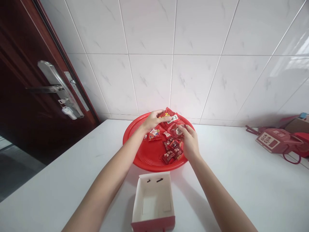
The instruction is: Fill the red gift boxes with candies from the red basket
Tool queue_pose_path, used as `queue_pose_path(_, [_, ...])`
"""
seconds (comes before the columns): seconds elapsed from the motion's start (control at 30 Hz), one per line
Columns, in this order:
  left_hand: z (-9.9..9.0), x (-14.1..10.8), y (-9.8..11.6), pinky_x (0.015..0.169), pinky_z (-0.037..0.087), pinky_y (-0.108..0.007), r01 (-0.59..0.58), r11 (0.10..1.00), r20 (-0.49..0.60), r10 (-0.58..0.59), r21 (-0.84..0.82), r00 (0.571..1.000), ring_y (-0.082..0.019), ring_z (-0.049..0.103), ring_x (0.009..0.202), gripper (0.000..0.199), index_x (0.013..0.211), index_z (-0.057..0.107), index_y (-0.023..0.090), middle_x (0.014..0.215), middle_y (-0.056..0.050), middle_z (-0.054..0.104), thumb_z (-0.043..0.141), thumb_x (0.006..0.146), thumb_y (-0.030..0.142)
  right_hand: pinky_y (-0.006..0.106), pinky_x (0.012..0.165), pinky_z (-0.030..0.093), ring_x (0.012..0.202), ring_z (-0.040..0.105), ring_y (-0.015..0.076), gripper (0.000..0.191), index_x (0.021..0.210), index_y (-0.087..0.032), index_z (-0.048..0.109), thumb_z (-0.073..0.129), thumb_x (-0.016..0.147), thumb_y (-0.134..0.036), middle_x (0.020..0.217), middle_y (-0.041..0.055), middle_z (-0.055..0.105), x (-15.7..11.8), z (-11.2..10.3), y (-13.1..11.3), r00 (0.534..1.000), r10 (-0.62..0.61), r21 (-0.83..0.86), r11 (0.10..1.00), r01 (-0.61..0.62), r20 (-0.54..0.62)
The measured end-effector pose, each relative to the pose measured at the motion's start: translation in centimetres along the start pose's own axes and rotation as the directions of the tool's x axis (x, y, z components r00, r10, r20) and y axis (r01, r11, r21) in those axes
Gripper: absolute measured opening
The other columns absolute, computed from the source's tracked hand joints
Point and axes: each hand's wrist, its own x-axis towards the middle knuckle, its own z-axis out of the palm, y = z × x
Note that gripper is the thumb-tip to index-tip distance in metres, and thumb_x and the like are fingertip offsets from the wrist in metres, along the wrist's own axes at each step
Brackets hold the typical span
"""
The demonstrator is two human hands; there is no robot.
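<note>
A round red plastic basket (151, 151) with a perforated rim stands against the tiled wall and holds several small wrapped snacks. My left hand (154, 120) is closed on red snack packets (172, 117) above the basket's far side. Between the thumb and fingers of my right hand (190, 138) is a dark red snack packet (177, 131). Below it, several brown-red packets (172, 149) lie heaped on the basket's right side. Another red packet (154, 134) lies near my left wrist. In front of the basket sits an open box (154, 199), white inside, with nothing in it.
Red gift boxes (271, 140) with cord handles lie at the right end of the white table (224, 154). On the left is a dark wooden door (21, 64) with a metal handle (51, 89) and hanging keys (69, 112). A tiled wall (149, 83) rises behind the table.
</note>
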Motion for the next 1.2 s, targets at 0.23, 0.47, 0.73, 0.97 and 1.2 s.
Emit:
queue_pose_path(0.23, [0.0,-0.1,-0.1,0.085,0.053,-0.034,-0.044,0.999,0.015,0.044,0.003,0.999,-0.018,0.067,0.081,0.049,0.096,0.072,0.014,0.088,-0.002,0.073,0.092,0.063,0.045,0.031,0.070,0.053,0.080,0.069,0.0207,0.032,0.081,-0.019,0.073,0.082,0.067,-0.046,0.084,0.0047,0.075,-0.3,0.0,-0.3,0.993,0.011,-0.137,0.991,0.005,0.116])
queue_pose_path(0.47, [0.7,-0.3,0.2,0.090,0.052,-0.034,-0.052,0.998,0.179,0.044,0.039,0.983,-0.022,0.069,0.092,0.050,0.097,0.074,0.014,0.094,-0.004,0.076,0.095,0.061,0.041,0.033,0.070,0.056,0.074,0.067,0.0180,0.041,0.092,-0.020,0.073,0.084,0.069,-0.052,0.085,0.0019,0.071,-0.1,-0.1,-0.3,0.994,-0.020,-0.074,0.997,0.027,0.105])
queue_pose_path(0.73, [0.8,-0.2,0.0,0.086,0.054,-0.035,-0.032,0.999,0.207,0.027,0.023,0.978,-0.022,0.070,0.089,0.046,0.097,0.075,0.014,0.093,-0.005,0.077,0.088,0.071,0.049,0.031,0.067,0.055,0.072,0.065,0.0175,0.033,0.089,-0.020,0.074,0.082,0.071,-0.047,0.083,0.0019,0.071,-0.1,-0.1,-0.1,0.994,-0.027,-0.048,0.998,0.032,0.109])
queue_pose_path(0.97, [0.9,0.0,-0.5,0.086,0.054,-0.035,-0.033,0.999,0.231,0.023,0.038,0.973,-0.023,0.070,0.090,0.049,0.097,0.075,0.014,0.094,-0.006,0.076,0.087,0.071,0.054,0.032,0.066,0.054,0.074,0.065,0.0185,0.034,0.088,-0.020,0.072,0.082,0.071,-0.047,0.086,0.0023,0.072,0.0,-0.2,0.0,0.995,-0.028,-0.045,0.998,0.032,0.092])
queue_pose_path(1.2, [0.6,1.2,-2.0,0.082,0.055,-0.035,0.129,0.957,0.091,-0.158,0.261,0.983,-0.021,0.070,0.084,0.070,0.093,0.069,0.018,0.094,-0.009,0.075,0.033,0.092,0.077,0.030,0.066,0.055,0.070,0.067,0.0173,0.025,0.084,-0.020,0.069,0.077,0.077,-0.043,0.083,0.0017,0.074,-0.2,-0.1,-0.1,0.993,-0.092,0.042,0.995,0.096,-0.075])
